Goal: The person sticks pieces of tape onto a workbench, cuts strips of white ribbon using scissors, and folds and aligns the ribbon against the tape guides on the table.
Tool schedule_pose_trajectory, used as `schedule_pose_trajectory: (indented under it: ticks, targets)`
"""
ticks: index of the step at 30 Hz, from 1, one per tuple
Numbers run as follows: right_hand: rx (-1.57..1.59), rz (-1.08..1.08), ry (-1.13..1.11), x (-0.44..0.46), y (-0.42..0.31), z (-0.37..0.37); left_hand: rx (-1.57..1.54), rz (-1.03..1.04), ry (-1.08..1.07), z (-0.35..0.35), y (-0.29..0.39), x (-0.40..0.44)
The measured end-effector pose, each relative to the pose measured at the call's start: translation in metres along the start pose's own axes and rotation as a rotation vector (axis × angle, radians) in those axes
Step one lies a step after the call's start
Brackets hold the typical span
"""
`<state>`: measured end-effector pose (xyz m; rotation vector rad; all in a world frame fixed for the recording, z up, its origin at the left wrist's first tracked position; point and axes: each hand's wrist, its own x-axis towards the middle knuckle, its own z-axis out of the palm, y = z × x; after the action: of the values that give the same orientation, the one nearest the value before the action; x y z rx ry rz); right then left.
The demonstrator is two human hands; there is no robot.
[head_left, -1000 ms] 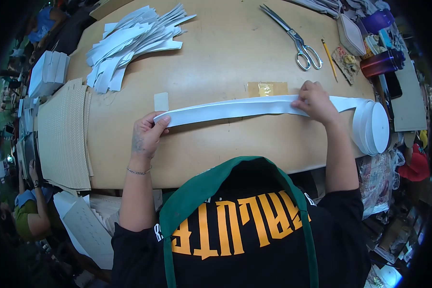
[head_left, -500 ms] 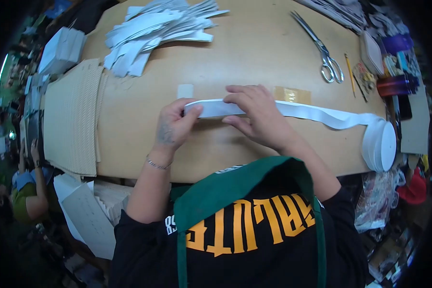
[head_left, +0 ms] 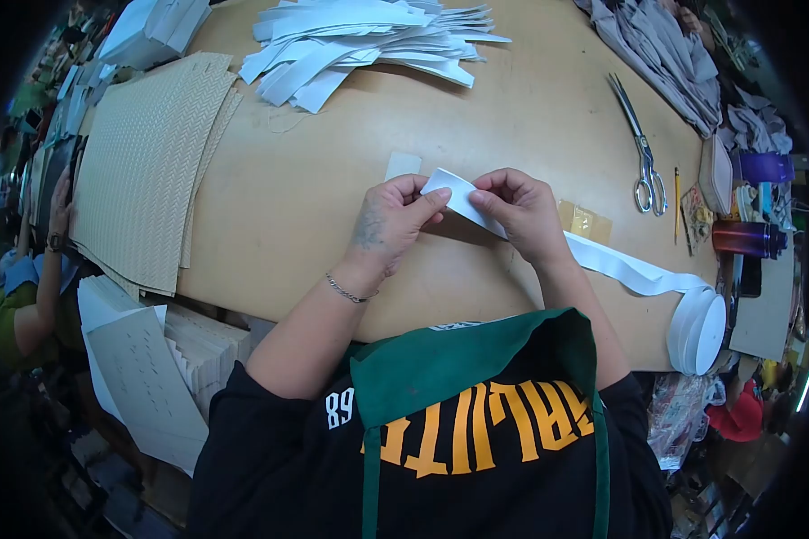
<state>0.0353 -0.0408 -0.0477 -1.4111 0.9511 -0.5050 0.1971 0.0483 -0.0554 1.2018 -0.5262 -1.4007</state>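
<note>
Fingers point(head_left: 435, 197) of the left hand point(head_left: 388, 223) pinch the end of a white band point(head_left: 457, 189) above the surface point(head_left: 306, 225), while those of the right hand point(head_left: 526, 216) grip it just alongside. The band appears to run on past the right forearm point(head_left: 571, 283) to its roll point(head_left: 706, 328) at the surface's right edge; no cut shows along the parts in view. The roll looks thick (its core is hard to make out), suggesting plenty of band left to handle. Loose white strips point(head_left: 342, 45) lie heaped at the far side, by all appearances a sizeable batch already cut. The scissors point(head_left: 643, 157) rest well apart from both hands, near a pencil point(head_left: 677, 205). Whether the pinched end is folded double is too fine to tell.
</note>
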Motion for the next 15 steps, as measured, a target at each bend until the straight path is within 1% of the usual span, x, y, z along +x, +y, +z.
schedule_pose_trajectory:
  ticks: [7,11,15]
  targets:
    - [0.104,-0.012,0.015,-0.0005,0.0025,-0.0021,0.025,0.057,0.061,0.0069,-0.0048,0.0019]
    - [0.082,-0.007,0.033,-0.0017,0.0036,-0.0026,0.005,0.063,0.06,0.0081,-0.0052,0.001]
    - [0.041,-0.019,0.049,-0.0033,0.0025,-0.0015,0.06,0.03,0.077,0.008,-0.004,0.0007]
